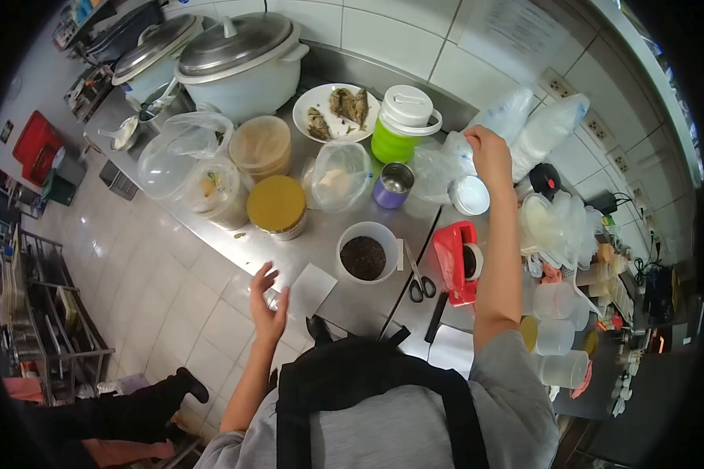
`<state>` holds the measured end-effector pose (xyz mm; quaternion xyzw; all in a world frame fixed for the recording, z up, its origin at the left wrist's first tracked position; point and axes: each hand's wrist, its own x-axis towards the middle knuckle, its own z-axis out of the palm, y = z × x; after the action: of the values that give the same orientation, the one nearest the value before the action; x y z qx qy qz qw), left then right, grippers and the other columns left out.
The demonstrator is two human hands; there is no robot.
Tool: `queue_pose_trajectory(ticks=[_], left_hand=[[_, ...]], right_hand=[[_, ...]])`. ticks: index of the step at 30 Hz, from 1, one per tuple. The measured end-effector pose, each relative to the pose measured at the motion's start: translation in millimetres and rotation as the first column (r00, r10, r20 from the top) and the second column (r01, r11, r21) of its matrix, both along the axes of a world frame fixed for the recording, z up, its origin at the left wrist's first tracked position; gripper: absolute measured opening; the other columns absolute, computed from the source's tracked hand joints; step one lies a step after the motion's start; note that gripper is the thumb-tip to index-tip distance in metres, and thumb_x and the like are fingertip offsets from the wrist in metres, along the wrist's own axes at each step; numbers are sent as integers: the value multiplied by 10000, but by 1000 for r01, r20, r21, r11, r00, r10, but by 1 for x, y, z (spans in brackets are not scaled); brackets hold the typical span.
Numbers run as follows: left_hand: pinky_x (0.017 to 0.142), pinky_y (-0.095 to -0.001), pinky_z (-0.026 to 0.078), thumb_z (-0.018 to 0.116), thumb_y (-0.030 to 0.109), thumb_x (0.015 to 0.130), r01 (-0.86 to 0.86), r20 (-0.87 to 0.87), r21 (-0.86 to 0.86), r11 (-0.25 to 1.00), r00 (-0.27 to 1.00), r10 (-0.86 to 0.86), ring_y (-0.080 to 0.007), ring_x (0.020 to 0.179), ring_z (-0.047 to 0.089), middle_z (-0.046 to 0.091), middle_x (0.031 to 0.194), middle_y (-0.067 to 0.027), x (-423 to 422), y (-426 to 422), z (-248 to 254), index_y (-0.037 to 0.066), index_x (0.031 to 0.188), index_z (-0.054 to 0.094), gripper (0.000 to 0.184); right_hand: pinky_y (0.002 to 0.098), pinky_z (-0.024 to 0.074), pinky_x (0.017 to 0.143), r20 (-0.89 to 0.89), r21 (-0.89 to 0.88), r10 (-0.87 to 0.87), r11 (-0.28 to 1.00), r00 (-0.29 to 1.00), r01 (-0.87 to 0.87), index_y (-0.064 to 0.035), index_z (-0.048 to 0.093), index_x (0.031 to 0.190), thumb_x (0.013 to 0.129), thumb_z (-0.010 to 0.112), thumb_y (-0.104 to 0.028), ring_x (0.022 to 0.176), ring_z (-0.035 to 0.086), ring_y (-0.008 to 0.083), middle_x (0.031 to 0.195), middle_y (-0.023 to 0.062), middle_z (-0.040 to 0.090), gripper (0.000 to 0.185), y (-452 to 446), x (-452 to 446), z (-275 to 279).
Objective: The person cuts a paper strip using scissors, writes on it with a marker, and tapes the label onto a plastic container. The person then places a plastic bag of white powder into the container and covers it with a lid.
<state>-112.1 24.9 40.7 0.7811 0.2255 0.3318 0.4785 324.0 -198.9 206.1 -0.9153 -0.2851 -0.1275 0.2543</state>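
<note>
My left hand [269, 306] is open, its fingers apart, above the counter's front edge beside a white sheet of paper [313, 288]. Farther back, my right hand [490, 152] has its fingers curled down in a closed grip among clear plastic bags [438, 168]; whatever it pinches is hidden. Just below it sits a small round white container [470, 195]. Between my hands stands a white tub [374, 230] with dark, crumbly contents. Black-handled scissors [420, 283] lie to its right, beside a red tape dispenser [452, 262].
Behind the tub are a purple cup [389, 195], a green and white jug [399, 141] and a plate [311, 99] of fish pieces. A yellow-lidded tub [276, 203] and a large lidded pot [242, 78] stand left. Stacked plastic containers [555, 340] line the right. Another person's leg [149, 406] shows lower left.
</note>
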Motion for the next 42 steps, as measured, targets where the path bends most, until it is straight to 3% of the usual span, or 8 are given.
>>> queue_pose_trajectory(ticks=[4,7,17,21,29,33,36,42], left_hand=[[941,-384,502,620,19,915,-158,61,77,984,986,153,-275,1116,636,570,1312,-172,-8,38,9,9,1331,523,428],[953,-381,497,602,15,929,-292,160,175,940,951,266,-273,1127,624,573,1310,-169,2,92,31,-10,1316,530,394],[964,-438,471,800,259,772,-465,60,479,744,863,501,-351,1135,598,556,1269,-278,132,366,55,121,1536,293,928],[802,-407,527,738,158,718,-286,-166,115,951,939,302,-308,869,682,685,998,-210,162,413,95,159,1488,423,832],[803,-394,537,652,152,749,-285,-255,391,875,880,400,-315,800,697,712,802,-145,137,455,124,127,1256,675,508],[923,-454,502,741,214,783,-410,8,726,552,808,589,-374,1084,625,628,1230,-170,138,440,100,145,1329,612,566],[997,-470,459,753,193,811,-335,197,875,349,906,375,-385,1194,555,525,1372,-161,154,336,154,169,1343,584,559],[1132,-576,320,766,264,763,538,-601,700,469,799,-20,-287,1249,538,605,1291,-87,202,239,118,144,1262,641,528]], right_hand=[[480,483,961,215,-195,324,938,921,-285,-129,715,1111,880,641,-135,1145,608,363,1188,167,667,243,4,45,-82],[465,511,914,-380,-572,101,756,920,-319,-135,756,1035,762,722,-176,1026,664,365,1075,167,709,278,-2,71,-142],[453,494,884,-150,-365,173,905,974,-217,-49,672,1120,847,718,-239,1027,630,379,1071,171,677,336,22,-14,-18],[445,489,870,-175,-328,195,913,965,-243,-36,656,1138,869,706,-240,1017,629,378,1089,171,677,341,38,-44,6],[401,497,857,-189,-278,197,929,962,-245,-34,660,1175,891,705,-224,961,634,336,1124,157,683,344,45,-73,23],[423,496,864,-224,-224,244,929,944,-294,-24,665,1151,902,690,-225,998,642,365,1116,173,683,321,64,-90,36],[417,500,854,-234,-189,250,936,940,-296,-19,670,1142,901,688,-214,991,647,353,1100,171,684,310,69,-92,43],[423,509,821,-196,-142,307,931,931,-337,-46,686,1098,891,670,-170,976,661,339,1073,156,692,242,82,-85,16]])
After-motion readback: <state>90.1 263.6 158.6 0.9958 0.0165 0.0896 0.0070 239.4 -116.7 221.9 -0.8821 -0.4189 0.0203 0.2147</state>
